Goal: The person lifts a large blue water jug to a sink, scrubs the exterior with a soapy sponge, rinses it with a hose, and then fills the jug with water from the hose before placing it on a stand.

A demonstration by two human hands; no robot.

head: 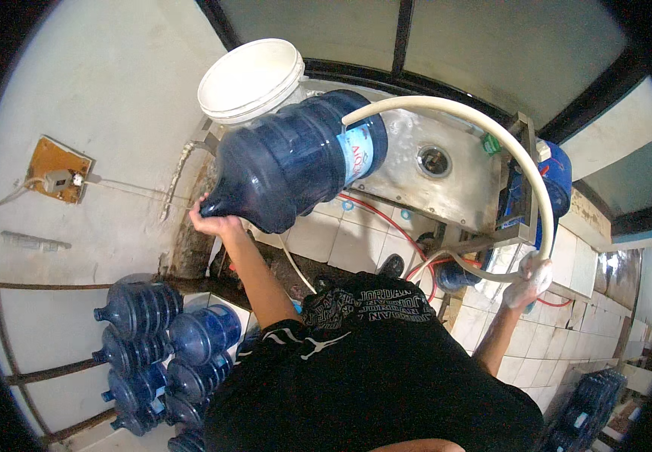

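My left hand (217, 222) is closed around the neck of a large dark-blue plastic water jug (286, 164). The jug lies tilted over the left part of a stainless-steel sink (396, 133), its neck towards me and its base towards the back. In my right hand (526, 285), which has white foam on it, is a cream-coloured hose (507, 124). The hose arches over the sink, and its open end sits above the jug's side, near the blue-and-white label (357, 150). A thin trickle seems to leave that end.
A white plastic bucket (249, 85) stands behind the jug. The sink has a round drain (434, 161) and a green packet (490, 144). Several blue jugs (145, 308) are stacked at lower left. A red hose (385, 217) crosses the tiled floor; a blue drum (555, 175) stands right.
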